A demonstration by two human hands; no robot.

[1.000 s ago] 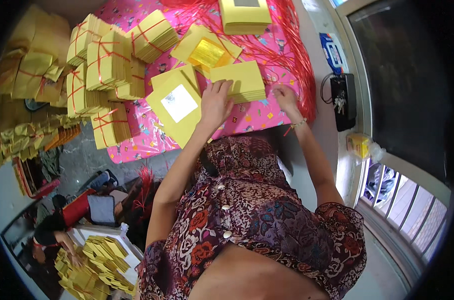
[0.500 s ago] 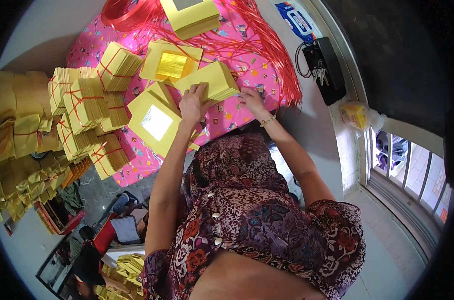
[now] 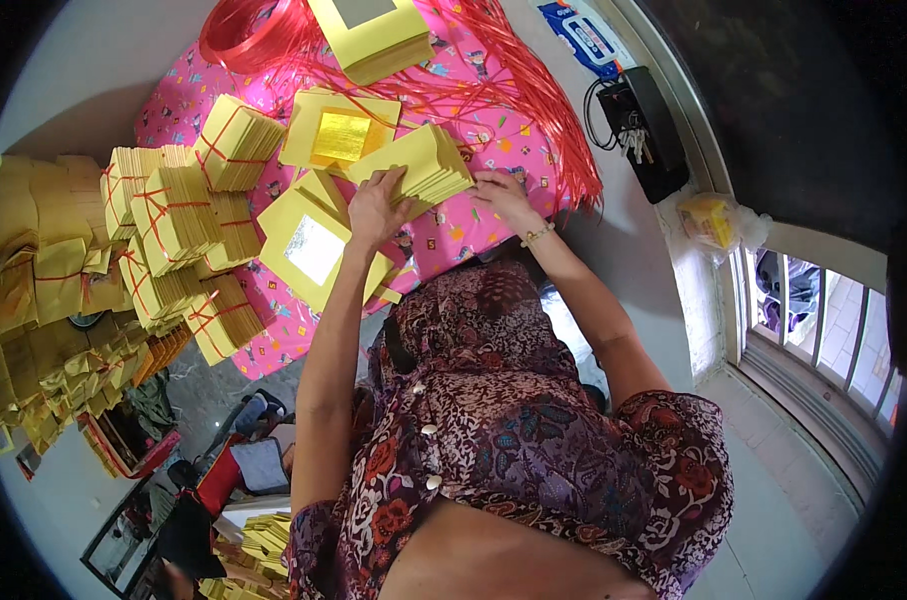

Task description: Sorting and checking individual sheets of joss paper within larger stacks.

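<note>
A stack of yellow paper (image 3: 414,165) lies slantwise on the pink patterned tabletop, its sheets fanned in steps at the right end. My left hand (image 3: 378,210) grips its near left edge, fingers on top and thumb along the near side. At the near right corner, my right hand (image 3: 506,200) has its bent fingers closed against the sheet ends; the fingertips are partly hidden. Behind lies yellow paper with a gold foil square (image 3: 342,138). Left of my left hand is a yellow pile with a silver-white square (image 3: 316,250).
Bundles tied with red string (image 3: 179,215) are heaped at the left. A red string coil (image 3: 244,38) and long red strands (image 3: 549,120) lie along the far and right sides. Another yellow stack (image 3: 389,60) sits at the back. Keys (image 3: 634,143) rest on a black case at the right.
The stack's right end has spread from an even block into stepped layers. Both hands stay at the stack with small finger shifts. The person at lower left has moved slightly.
</note>
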